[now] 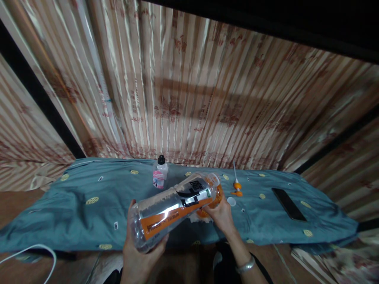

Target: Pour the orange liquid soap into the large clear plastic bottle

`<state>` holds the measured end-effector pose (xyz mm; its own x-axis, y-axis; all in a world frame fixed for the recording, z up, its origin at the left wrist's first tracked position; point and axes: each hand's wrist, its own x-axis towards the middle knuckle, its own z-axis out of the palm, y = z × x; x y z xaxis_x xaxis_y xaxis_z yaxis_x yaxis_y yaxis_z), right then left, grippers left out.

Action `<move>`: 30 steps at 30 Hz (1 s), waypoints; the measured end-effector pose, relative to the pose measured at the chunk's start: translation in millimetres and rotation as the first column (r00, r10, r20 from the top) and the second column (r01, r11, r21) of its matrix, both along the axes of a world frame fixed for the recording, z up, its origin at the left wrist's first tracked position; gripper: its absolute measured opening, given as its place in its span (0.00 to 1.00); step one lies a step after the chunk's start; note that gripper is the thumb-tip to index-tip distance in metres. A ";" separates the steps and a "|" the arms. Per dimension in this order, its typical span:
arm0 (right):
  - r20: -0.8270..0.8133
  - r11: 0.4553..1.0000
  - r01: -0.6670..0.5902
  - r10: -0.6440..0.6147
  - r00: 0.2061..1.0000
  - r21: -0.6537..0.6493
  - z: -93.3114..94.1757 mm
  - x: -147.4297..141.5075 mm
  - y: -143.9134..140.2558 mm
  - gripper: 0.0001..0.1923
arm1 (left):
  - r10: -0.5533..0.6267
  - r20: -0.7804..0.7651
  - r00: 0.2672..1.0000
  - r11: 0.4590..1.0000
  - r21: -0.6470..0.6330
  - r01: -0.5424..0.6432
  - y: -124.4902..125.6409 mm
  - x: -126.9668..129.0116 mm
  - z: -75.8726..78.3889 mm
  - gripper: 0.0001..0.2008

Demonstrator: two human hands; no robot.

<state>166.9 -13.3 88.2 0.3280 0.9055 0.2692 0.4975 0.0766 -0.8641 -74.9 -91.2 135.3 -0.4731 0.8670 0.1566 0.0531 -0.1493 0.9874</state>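
My left hand [139, 254] grips the base of a large clear plastic bottle [174, 207] with an orange and black label. The bottle is tipped on its side, with its open mouth pointing away to the right. My right hand [220, 215] is at the bottle's neck, holding an orange round thing [217, 197] against the mouth; what it is I cannot tell. A silver bracelet sits on my right wrist. A white bottle cap [231, 201] lies on the blue cloth just right of my right hand.
A blue patterned cloth [74, 205] covers a low surface. On it stand a small clear bottle with a black cap and pink label [160, 173], an orange-and-white pump nozzle [236, 184] and a black phone [288, 204]. Striped curtains hang behind. A white cable [44, 252] loops at the lower left.
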 end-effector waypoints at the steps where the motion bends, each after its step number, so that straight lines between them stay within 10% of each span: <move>1: -0.003 1.000 0.001 -0.001 1.000 0.004 0.4 -0.1 -0.1 0.37 | 0.001 -0.005 1.000 1.000 0.001 -0.001 0.1 -0.1 0.0 0.51; 30: -0.008 1.000 -0.001 0.001 1.000 -0.001 -1.3 -0.6 0.7 0.38 | 0.000 0.013 1.000 1.000 -0.020 0.000 0.6 -4.3 -0.7 0.51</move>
<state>166.3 -12.5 86.9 0.3295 0.9061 0.2656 0.4901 0.0763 -0.8683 -79.2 -90.7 134.6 -0.4753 0.8697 0.1331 0.0405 -0.1296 0.9907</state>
